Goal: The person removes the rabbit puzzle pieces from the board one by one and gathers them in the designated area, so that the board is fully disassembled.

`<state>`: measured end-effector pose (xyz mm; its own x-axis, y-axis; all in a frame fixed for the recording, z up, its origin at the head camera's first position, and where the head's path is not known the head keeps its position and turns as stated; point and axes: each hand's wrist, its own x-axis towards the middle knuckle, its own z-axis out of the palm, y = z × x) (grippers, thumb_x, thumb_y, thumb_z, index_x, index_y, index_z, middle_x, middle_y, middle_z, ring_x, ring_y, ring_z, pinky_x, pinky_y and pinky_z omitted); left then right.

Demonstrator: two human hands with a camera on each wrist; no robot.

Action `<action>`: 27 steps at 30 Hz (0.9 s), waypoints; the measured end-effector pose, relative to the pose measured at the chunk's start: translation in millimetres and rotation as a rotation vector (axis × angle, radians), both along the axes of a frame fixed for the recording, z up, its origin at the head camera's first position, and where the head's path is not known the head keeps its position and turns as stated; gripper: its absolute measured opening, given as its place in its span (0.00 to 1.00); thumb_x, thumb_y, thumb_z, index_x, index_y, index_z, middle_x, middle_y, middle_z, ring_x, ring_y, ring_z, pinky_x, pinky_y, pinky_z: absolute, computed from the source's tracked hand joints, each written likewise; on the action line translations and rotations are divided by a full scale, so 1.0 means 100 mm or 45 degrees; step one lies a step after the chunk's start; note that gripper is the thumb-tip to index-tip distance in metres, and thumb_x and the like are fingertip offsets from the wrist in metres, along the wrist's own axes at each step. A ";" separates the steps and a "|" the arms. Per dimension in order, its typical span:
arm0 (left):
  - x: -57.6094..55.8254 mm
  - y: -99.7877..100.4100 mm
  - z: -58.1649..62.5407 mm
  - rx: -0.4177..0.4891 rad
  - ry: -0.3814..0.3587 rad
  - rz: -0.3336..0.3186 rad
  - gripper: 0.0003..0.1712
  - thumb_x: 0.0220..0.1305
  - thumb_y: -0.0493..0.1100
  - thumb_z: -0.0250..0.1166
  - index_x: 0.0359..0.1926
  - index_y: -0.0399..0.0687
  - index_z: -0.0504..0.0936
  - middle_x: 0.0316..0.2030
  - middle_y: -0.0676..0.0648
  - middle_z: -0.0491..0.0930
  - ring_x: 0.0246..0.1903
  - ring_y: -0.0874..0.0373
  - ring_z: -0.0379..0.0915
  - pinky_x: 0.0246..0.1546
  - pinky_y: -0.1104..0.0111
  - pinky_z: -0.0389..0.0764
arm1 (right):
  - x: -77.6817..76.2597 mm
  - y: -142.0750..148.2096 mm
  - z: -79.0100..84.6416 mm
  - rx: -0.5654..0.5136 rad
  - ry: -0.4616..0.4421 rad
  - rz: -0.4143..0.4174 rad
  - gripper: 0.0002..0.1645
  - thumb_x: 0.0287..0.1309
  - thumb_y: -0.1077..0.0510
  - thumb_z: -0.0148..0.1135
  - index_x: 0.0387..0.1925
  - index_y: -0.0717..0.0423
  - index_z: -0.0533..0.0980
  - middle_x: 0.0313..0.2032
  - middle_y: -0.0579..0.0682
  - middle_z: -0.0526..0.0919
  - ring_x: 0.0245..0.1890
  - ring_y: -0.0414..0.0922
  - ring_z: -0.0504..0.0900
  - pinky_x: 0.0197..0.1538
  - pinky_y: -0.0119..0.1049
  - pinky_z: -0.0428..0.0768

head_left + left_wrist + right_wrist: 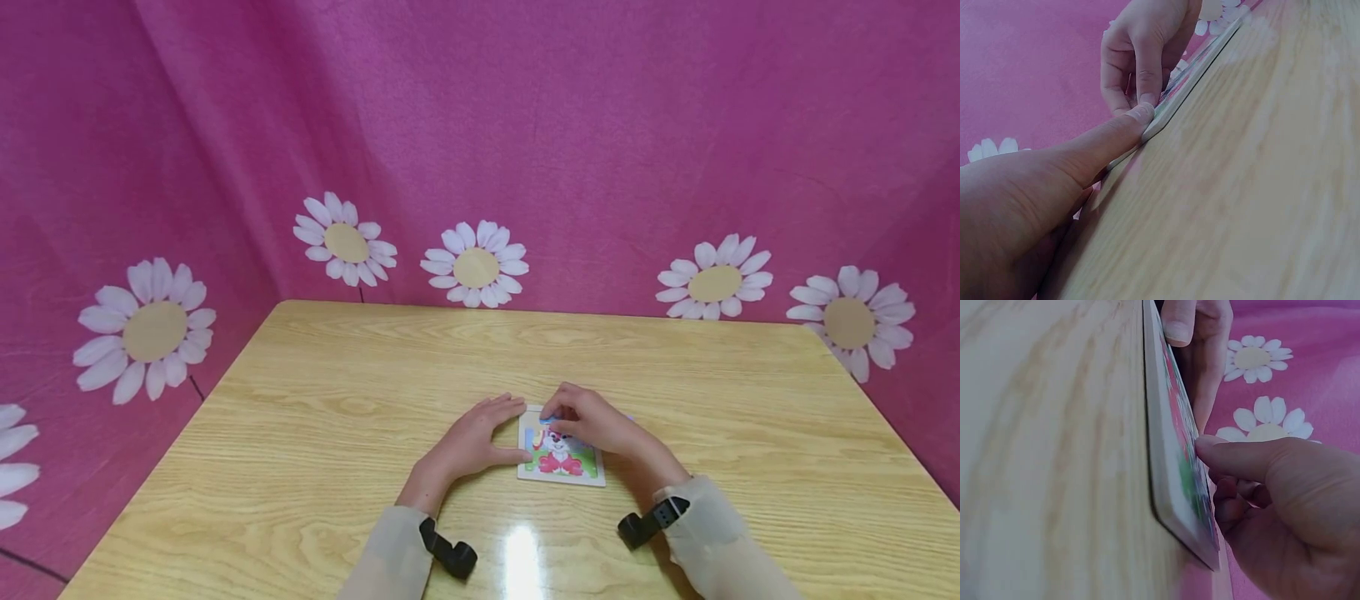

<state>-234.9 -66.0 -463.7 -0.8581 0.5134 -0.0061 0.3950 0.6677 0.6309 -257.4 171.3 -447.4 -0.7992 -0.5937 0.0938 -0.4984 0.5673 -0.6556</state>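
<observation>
A small square picture puzzle [561,477] in a pale frame lies flat on the table, showing a red-and-white cartoon animal over green. At its left edge rests my left hand [472,437], thumb stretched onto the lower left border and fingers near the top left corner. My right hand [596,419] is over the upper part, its thumb and curled fingers pinching a blue puzzle piece [550,420] close against the picture. In the right wrist view the right thumb [1235,455] sits right at the picture's surface. The right hand covers the puzzle's upper right corner.
A light wood table [300,433] spreads around the puzzle. Pink cloth [540,150] with white daisies hangs along its back and left side. A bit of purple [630,417] shows beside the right hand. Each wrist carries a black camera band.
</observation>
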 end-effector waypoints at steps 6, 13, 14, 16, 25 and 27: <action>0.01 0.00 0.02 -0.001 -0.002 -0.007 0.44 0.56 0.63 0.69 0.71 0.57 0.67 0.73 0.55 0.63 0.77 0.57 0.49 0.77 0.53 0.54 | 0.00 -0.03 0.03 0.026 -0.022 0.015 0.06 0.62 0.66 0.61 0.41 0.60 0.80 0.33 0.49 0.74 0.31 0.34 0.68 0.34 0.23 0.70; 0.02 0.01 0.04 -0.003 -0.013 0.005 0.44 0.56 0.63 0.69 0.71 0.57 0.67 0.73 0.55 0.63 0.77 0.57 0.49 0.77 0.53 0.54 | 0.02 -0.03 0.06 0.093 0.053 0.025 0.06 0.62 0.65 0.62 0.41 0.59 0.79 0.36 0.50 0.75 0.37 0.38 0.69 0.40 0.25 0.71; 0.02 0.01 0.04 -0.001 -0.013 0.006 0.44 0.56 0.63 0.69 0.71 0.57 0.67 0.73 0.55 0.63 0.76 0.57 0.49 0.77 0.53 0.54 | 0.02 -0.03 0.06 0.104 0.071 0.023 0.06 0.61 0.65 0.63 0.40 0.58 0.80 0.37 0.49 0.75 0.38 0.39 0.68 0.41 0.26 0.71; 0.02 0.01 0.04 0.001 -0.009 0.006 0.44 0.56 0.63 0.69 0.71 0.57 0.67 0.73 0.55 0.63 0.76 0.57 0.50 0.77 0.52 0.55 | 0.03 -0.04 0.06 0.123 0.102 0.019 0.05 0.61 0.64 0.63 0.40 0.58 0.80 0.37 0.49 0.76 0.39 0.40 0.67 0.42 0.27 0.70; 0.02 0.01 0.03 0.001 -0.007 0.005 0.44 0.56 0.63 0.69 0.71 0.58 0.67 0.73 0.55 0.63 0.76 0.58 0.49 0.77 0.54 0.54 | 0.03 -0.04 0.06 0.142 0.107 -0.008 0.06 0.61 0.64 0.63 0.40 0.57 0.80 0.39 0.48 0.77 0.43 0.41 0.73 0.48 0.33 0.77; 0.02 0.01 0.03 0.004 -0.006 0.007 0.44 0.56 0.63 0.69 0.71 0.58 0.67 0.73 0.55 0.63 0.76 0.58 0.49 0.77 0.53 0.54 | 0.03 -0.04 0.06 0.121 0.077 -0.040 0.07 0.61 0.64 0.63 0.41 0.57 0.79 0.39 0.49 0.76 0.42 0.41 0.73 0.46 0.31 0.77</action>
